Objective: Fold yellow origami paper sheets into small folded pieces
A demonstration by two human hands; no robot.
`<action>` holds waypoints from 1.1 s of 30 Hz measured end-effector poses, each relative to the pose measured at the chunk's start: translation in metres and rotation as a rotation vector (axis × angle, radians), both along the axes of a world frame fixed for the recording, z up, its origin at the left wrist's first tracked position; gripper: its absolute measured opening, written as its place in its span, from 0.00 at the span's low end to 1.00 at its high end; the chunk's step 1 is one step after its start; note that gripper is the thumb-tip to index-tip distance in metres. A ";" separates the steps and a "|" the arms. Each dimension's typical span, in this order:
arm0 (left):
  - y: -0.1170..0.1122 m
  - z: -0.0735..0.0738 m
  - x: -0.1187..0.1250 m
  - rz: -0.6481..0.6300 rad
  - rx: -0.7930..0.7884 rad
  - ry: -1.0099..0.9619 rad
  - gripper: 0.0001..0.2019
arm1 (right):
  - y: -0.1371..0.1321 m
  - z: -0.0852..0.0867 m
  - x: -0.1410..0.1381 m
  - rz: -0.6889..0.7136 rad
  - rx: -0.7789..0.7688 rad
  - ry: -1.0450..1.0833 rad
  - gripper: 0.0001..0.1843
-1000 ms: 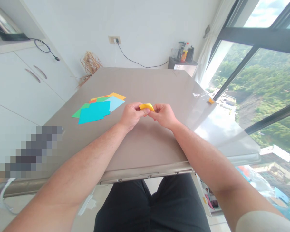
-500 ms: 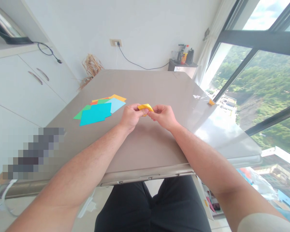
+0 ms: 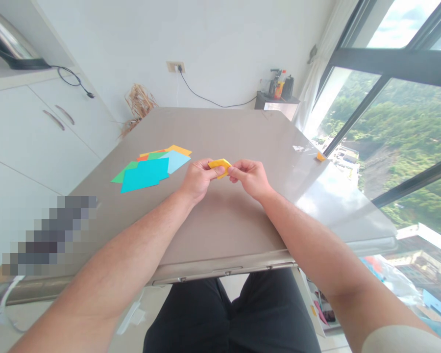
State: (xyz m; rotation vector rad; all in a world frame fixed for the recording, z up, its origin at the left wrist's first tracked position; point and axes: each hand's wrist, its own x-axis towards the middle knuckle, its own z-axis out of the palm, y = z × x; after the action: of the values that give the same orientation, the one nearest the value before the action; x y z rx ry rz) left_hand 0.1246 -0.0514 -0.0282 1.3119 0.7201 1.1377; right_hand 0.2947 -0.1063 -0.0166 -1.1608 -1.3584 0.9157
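A small folded piece of yellow paper [image 3: 219,163] is held between my two hands over the middle of the table. My left hand [image 3: 199,180] grips its left side, thumb on top and fingers behind. My right hand [image 3: 250,177] pinches the paper's right edge between thumb and forefinger, the other fingers curled in. To the left lies a spread of coloured paper sheets [image 3: 145,174], with a turquoise one on top and green, light blue, orange and red ones partly under it.
The grey-brown table [image 3: 220,132] stretches to the white wall. A small orange-yellow piece [image 3: 320,156] lies at its right edge, near white scraps [image 3: 302,148]. A blurred dark object [image 3: 55,235] is at the left edge. Bottles stand on a small cabinet [image 3: 277,104] behind.
My right fingertips have shifted slightly right along the yellow paper, toward its right edge, and more of its surface shows. My left hand keeps its grip.
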 end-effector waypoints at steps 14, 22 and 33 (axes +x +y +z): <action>-0.004 0.002 0.003 0.079 0.088 0.086 0.15 | -0.001 0.002 -0.005 -0.104 0.079 -0.061 0.15; -0.004 0.002 0.002 0.080 0.119 0.096 0.17 | -0.002 0.000 -0.006 -0.115 0.099 -0.040 0.14; -0.005 0.002 0.003 0.092 0.124 0.109 0.17 | 0.001 -0.001 -0.007 -0.128 0.125 -0.021 0.15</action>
State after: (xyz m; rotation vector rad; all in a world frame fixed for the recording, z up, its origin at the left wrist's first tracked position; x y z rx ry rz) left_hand 0.1276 -0.0562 -0.0261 1.4671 0.8071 1.2076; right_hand 0.2881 -0.1050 -0.0180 -1.1500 -1.3228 0.7186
